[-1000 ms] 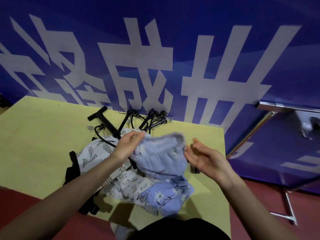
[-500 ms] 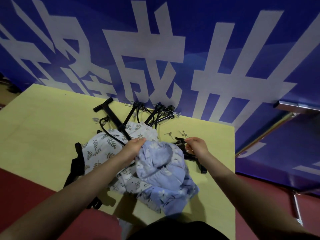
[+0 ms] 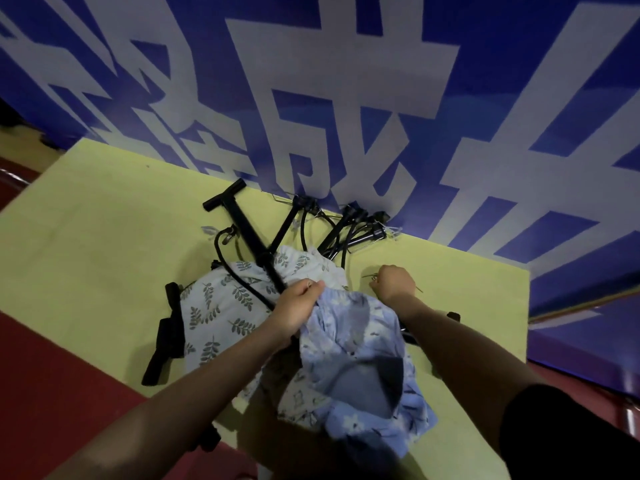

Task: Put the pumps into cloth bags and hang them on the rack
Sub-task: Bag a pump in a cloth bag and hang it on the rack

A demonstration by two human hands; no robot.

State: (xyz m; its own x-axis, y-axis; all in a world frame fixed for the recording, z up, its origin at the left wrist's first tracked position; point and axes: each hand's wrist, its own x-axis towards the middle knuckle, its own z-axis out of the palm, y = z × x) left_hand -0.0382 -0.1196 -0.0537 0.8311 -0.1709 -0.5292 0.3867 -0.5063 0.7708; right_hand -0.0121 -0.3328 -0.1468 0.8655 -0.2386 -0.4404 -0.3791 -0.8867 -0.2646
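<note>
Pumps [image 3: 254,239] were black, slim-barrelled, with T-handles and looped black hoses, lying on the yellow-green table [image 3: 86,244] close to the blue banner [image 3: 346,98] with big white characters. One pump lay diagonally, its T-handle toward the banner and its lower barrel resting on the leaf-print cloth bag [image 3: 221,306]; the others made a tangled cluster [image 3: 353,230] at the table's far edge, too overlapped to count. Another black pump part [image 3: 166,337] stuck out from under the leaf-print bag's left side.

Left hand [image 3: 298,308] gripped the gathered rim of the blue floral cloth bag [image 3: 363,358], fingers curled and pinching the fabric, just beside the diagonal pump's barrel. That bag was light blue with white flowers, crumpled, its mouth partly open and dark inside, lying over the leaf-print bag and a third pale printed one [image 3: 298,400] (pattern too small to tell).

Right hand [image 3: 394,282] was down at the table surface, right of the bags, fingers curled in a fist; a thin metal piece [image 3: 369,276] poked out at its left side, so it seemed to pinch something small (cannot say what). Dark sleeve [image 3: 561,434] covered the right upper arm. Red floor [image 3: 52,393] showed below the table.
</note>
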